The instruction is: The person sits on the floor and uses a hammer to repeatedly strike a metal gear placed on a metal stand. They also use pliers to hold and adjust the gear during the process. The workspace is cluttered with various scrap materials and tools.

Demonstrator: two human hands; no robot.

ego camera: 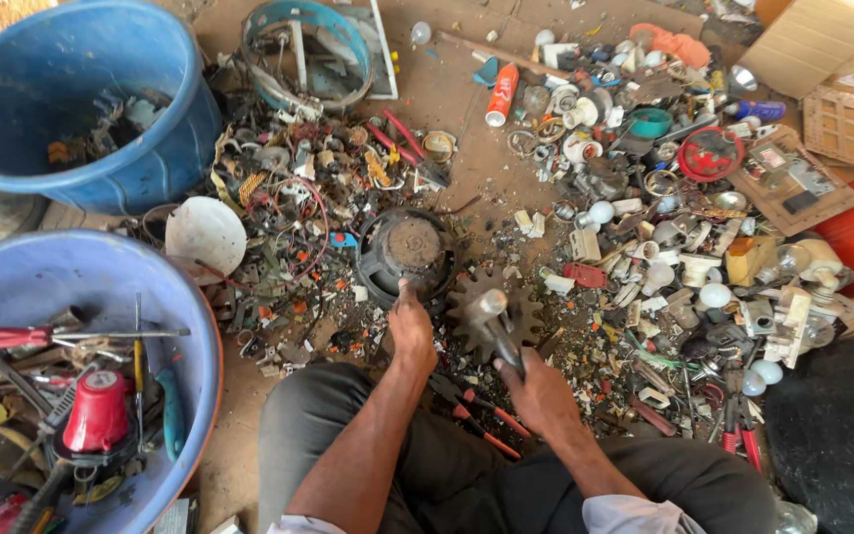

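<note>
A person sits on the floor (457,99) with knees spread, seen from above, amid heaps of scrap.

Far to the left of the hands, a pale blue tub (180,326) holds hand tools and a red canister (98,410). Beyond it, further from the person, stands a darker blue bucket (165,148) with bits of wire inside. Between the tubs and the hands lies a white round lid (207,235), then a tangle of red wires and small metal parts (298,198).

The left hand (412,331) is clenched around a small upright piece, hard to make out, pressed against the near edge of a round black motor housing (405,252) with a rusty centre, which lies on the floor just ahead of that hand.

Just to the right, the right hand (541,396) grips the handle of a hammer (496,321), whose metal head sits over a dark toothed gear (476,307) lying flat on the floor between the two hands and slightly ahead of them. Red-handled pliers (476,415) lie on the floor between the forearms, near the person's lap.

To the right of the right hand spreads a wide pile of white bulbs, sockets and plastic fittings (684,267). Beyond it lies a red wheel-shaped part (711,155), with an orange and white tube (501,96) further off to its left. A cardboard box (812,40) sits at the far right.
</note>
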